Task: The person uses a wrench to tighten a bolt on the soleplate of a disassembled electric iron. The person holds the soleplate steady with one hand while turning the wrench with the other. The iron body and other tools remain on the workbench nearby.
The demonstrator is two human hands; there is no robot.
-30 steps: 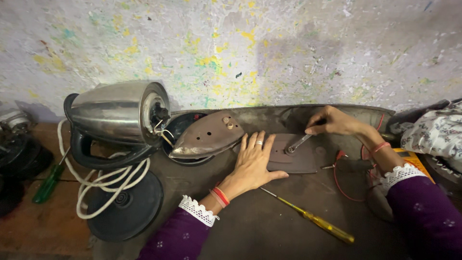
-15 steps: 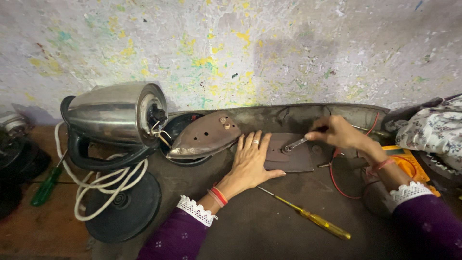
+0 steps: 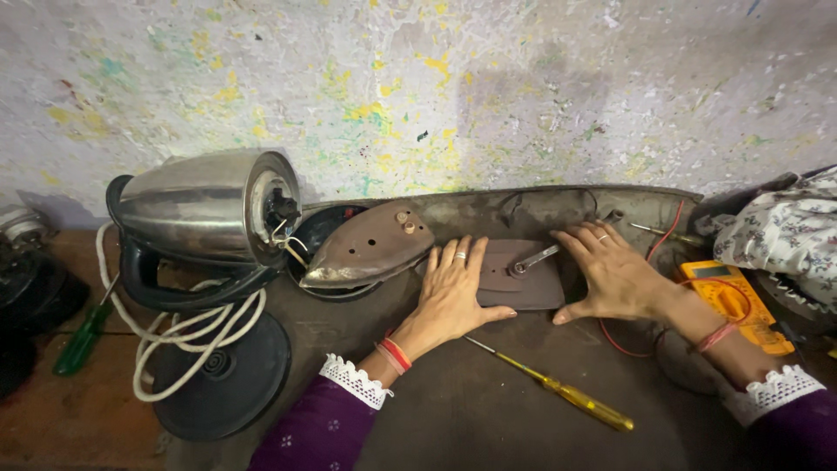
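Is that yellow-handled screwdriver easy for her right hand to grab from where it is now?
Probably yes. The right hand lies flat and empty on the work surface, and the yellow-handled screwdriver lies in the open just below it with nothing on top or between them.

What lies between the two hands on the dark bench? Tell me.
In the head view, a small metal spanner on a flat brown metal plate lies between the left hand and right hand.

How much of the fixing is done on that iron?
Done: the iron is apart, its pointed soleplate leaning by the opened kettle. In hand: the left hand presses flat on a dark metal plate, where a small spanner sits on a nut; the right hand lies open beside it, holding nothing. Left: the parts are unjoined, and the yellow screwdriver and yellow meter lie unused.
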